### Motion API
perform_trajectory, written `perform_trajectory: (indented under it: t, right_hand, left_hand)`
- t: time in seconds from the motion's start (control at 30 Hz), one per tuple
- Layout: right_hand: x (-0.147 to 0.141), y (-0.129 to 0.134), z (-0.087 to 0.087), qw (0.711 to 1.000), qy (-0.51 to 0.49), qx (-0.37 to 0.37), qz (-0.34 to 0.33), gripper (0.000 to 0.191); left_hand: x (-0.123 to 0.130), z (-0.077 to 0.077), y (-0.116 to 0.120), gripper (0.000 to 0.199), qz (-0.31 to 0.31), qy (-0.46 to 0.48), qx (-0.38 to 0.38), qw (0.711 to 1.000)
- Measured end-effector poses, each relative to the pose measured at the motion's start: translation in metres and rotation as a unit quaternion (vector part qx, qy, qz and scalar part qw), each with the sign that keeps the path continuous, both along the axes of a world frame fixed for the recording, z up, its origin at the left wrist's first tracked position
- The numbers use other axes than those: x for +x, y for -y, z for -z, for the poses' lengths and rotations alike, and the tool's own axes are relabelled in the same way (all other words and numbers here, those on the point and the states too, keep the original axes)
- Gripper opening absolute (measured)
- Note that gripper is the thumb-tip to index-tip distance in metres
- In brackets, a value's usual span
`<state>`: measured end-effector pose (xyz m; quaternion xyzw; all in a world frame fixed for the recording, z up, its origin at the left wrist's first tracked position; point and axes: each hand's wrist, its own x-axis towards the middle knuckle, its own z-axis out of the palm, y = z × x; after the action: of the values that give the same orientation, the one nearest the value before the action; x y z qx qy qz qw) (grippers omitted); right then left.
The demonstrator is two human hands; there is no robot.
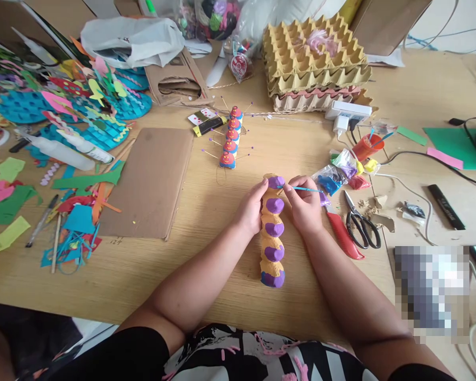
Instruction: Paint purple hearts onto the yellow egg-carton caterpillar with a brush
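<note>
A strip of yellow egg carton (272,218) lies lengthwise in front of me, its several bumps capped with purple clay (274,229). Some blue shows at the near end. My left hand (252,207) is closed around the strip's far left side. Pinched in my right hand (304,205) is a thin blue modelling tool (307,189), its tip at the farthest purple cap. Beyond my hands stands a finished-looking row of red and blue egg-carton bumps (232,135), with pins sticking out along both sides.
Scissors (363,222) and a red-handled cutter (344,233) lie right of my right hand, near bagged clay (345,164) and an orange cup (368,147). Cardboard (150,180) and paper scraps (79,219) spread leftward. Egg trays (317,58) are stacked behind. A power strip (348,111) trails cables.
</note>
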<state>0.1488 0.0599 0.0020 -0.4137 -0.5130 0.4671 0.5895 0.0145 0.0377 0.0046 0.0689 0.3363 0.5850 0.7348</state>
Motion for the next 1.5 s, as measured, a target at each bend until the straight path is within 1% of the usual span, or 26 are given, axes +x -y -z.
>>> perform_trajectory:
  t: [0.37,0.57,0.97,1.2,1.33,1.5]
  right_hand:
    - [0.0000,0.0014,0.0004,1.000,0.014,0.018,-0.008,0.059]
    - [0.0018,0.0032,-0.0026,0.998,0.050,0.027,-0.008,0.057]
    - [0.0003,0.0033,-0.0026,0.998,0.058,0.036,-0.002,0.059]
    - [0.0023,0.0016,-0.0046,0.998,0.037,0.037,-0.043,0.057]
    - [0.0030,0.0014,-0.0044,0.996,0.053,0.049,-0.058,0.055]
    - [0.0037,-0.0001,0.0004,0.996,0.060,0.060,-0.034,0.056]
  left_hand:
    - [0.0000,0.0037,0.0010,0.025,-0.008,0.003,0.011,1.000]
    - [-0.0024,0.0051,0.0019,0.027,0.006,0.021,0.013,1.000]
    - [-0.0018,-0.0006,0.0001,0.029,0.004,0.037,-0.026,0.999]
    - [-0.0034,-0.0013,-0.0009,0.029,0.009,0.031,-0.021,0.999]
    - [-0.0035,-0.0023,-0.0008,0.029,0.010,0.039,-0.005,0.999]
    - [-0.0028,-0.0046,-0.0001,0.031,0.012,0.052,-0.013,0.998]
